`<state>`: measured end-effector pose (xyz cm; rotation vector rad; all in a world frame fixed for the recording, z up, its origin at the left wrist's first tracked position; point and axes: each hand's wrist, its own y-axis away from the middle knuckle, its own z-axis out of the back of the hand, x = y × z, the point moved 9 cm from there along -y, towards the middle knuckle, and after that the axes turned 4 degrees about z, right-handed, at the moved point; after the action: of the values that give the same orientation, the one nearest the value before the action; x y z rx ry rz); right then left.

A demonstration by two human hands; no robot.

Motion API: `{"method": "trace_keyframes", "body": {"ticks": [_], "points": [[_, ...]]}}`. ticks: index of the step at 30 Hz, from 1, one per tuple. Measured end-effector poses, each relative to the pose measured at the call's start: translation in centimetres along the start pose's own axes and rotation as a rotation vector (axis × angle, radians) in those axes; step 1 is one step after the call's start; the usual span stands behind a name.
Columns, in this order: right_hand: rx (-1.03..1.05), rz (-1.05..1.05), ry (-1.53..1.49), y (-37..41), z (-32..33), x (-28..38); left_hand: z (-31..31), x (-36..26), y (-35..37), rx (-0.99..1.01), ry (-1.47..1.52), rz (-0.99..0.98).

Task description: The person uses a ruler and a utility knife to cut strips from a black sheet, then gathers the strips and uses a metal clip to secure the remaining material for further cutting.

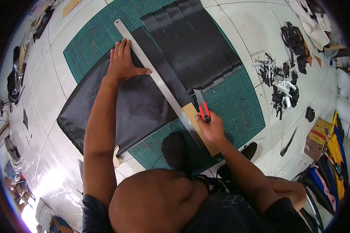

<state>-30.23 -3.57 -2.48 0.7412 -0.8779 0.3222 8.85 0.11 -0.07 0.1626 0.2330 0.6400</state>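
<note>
My left hand (pixel 122 64) lies flat with fingers spread on a black sheet (pixel 144 105) of smooth material, its thumb on a long metal ruler (pixel 161 82). The ruler runs diagonally over the sheet, leaving a narrow black band (pixel 159 54) on its right side. In my right hand (pixel 212 126) is a snap-off utility knife (pixel 204 110) with a red and black handle, its blade extended toward the band's lower end. A tan rectangular piece (pixel 209 144) lies beside the ruler, under my right hand. Overlapping black strips (pixel 194 42) are laid side by side farther up.
A green cutting mat (pixel 241 105) lies beneath the work on a white tiled floor. Black and white scraps (pixel 284 87) are heaped to the right, with scissors (pixel 289 143) and a worn box (pixel 318 136) nearer. My foot (pixel 174 149) rests on the mat's near edge.
</note>
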Motion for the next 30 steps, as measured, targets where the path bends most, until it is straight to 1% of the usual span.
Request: {"method": "trace_keyframes", "body": {"ticks": [7, 13, 16, 19, 25, 28, 30], "points": [[-0.022, 0.023, 0.024, 0.0, 0.0, -0.4, 0.0, -0.1, 0.0, -0.016, 0.002, -0.017], [0.005, -0.029, -0.109, -0.2, -0.4, -1.4, -0.1, 0.0, 0.0, -0.03, 0.01, -0.02], [0.011, -0.033, -0.073, -0.1, -0.2, -1.3, -0.1, -0.1, -0.1, -0.029, 0.017, -0.017], [0.003, -0.05, -0.098, -0.2, -0.3, -1.6, 0.0, 0.0, -0.1, -0.03, 0.016, -0.018], [-0.017, 0.012, -0.008, -0.1, 0.2, -0.5, -0.1, -0.1, -0.2, -0.023, -0.004, -0.021], [-0.002, 0.023, -0.03, -0.2, 0.0, -0.6, -0.2, -0.2, -0.2, -0.003, -0.031, -0.007], [-0.016, 0.003, -0.1, 0.0, 0.1, -0.8, -0.1, -0.3, -0.3, 0.016, -0.066, 0.007]]}}
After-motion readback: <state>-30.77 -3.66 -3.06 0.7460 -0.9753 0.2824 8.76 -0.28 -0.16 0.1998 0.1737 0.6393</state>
